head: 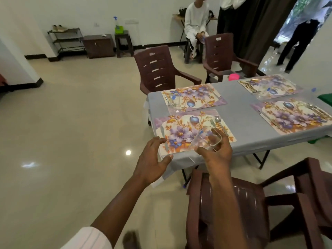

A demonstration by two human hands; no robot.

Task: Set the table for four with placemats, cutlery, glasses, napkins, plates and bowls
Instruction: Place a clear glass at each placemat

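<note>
While the right hand [218,151] grips a glass [206,139], it overhangs the table edge [251,146].

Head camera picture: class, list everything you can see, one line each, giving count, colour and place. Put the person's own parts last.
Table: one, grey cloth, right of centre.
Placemats: four, floral purple and orange, on the table.
Spoon and fork: one set, silver, on the nearest placemat.
Glass on far-left placemat: one, clear.
Held glass: one, clear, tilted over the nearest placemat.
Chairs: four visible, brown plastic, around the table.
Shoe rack: one, dark, at the back wall.
Spray bottle: one, on a stool by the wall.
Hands: left hand open, empty; right hand holding the glass.
</note>
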